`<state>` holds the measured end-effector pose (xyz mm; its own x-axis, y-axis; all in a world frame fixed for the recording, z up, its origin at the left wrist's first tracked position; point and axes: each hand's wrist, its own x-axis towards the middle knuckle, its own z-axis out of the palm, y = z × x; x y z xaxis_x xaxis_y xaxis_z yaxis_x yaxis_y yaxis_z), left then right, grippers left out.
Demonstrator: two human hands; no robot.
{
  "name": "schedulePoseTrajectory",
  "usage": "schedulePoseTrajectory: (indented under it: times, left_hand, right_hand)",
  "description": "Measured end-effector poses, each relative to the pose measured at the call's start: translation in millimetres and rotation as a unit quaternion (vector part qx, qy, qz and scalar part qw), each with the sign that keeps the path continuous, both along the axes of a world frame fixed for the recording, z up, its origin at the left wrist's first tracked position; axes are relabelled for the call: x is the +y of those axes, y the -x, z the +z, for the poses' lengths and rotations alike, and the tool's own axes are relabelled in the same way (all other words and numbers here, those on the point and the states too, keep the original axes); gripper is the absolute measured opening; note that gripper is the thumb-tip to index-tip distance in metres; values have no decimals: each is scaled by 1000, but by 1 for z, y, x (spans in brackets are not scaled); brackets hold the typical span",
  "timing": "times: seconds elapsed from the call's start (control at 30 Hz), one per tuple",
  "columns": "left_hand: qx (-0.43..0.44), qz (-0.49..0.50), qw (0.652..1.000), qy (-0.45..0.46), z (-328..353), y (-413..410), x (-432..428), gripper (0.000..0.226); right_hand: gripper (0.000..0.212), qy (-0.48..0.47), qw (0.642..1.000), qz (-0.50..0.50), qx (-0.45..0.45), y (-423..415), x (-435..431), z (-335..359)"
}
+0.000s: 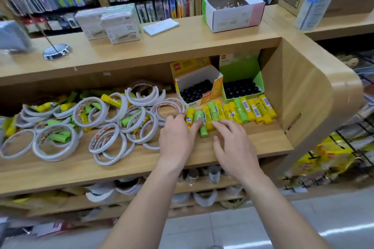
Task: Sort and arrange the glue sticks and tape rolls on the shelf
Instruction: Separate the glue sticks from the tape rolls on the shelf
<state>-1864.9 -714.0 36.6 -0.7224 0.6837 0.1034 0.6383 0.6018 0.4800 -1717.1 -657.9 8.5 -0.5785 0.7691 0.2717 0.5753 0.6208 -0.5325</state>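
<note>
The glue sticks [242,111] lay in a row on the right part of the shelf [141,159], just near of a yellow box [194,66] and a green box [240,70]. Each stick's long axis ran near to far, and they sat side by side from left to right. At the row's left end one green stick [203,132] poked out nearer than its neighbours, tilted a little off their line.

Both hands were apart and clamped on nothing. The left hand [176,139] rested with fairly straight fingers on that green stick and touched the yellow stick [190,114] to its left. The right hand [234,145] was spread, its fingertips [215,124] at the near ends of the next sticks to the right.

The stray stick lay directly far of the left hand, so that hand seemed better placed. A push along the stick's own axis, away from the person, would probably square it with the row.

Well to the left the tape rolls [141,103] sat in a loose heap with more sticks [111,100] mixed in, so the sorting looked far from finished.
</note>
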Motion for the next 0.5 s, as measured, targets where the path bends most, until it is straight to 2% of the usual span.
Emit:
schedulePoseTrajectory:
  times: [0.1, 0.2, 0.37, 0.5]
  left_hand:
    - [-34, -6, 999, -35, 0, 3, 10, 54]
    - [-54, -21, 997, -54, 2, 4, 6, 45]
    - [-6, -9, 998, -62, 4, 12, -19, 24]
    - [-4, 5, 999, -54, 4, 20, -20, 15]
  right_hand:
    - [46, -36, 999, 7, -28, 0, 1, -3]
    - [52, -71, 992, 21, -100, 3, -4, -4]
    - [50, -103, 981, 24, -166, 13, -5, -5]
    - [52, -103, 981, -13, -164, 23, -10, -1]
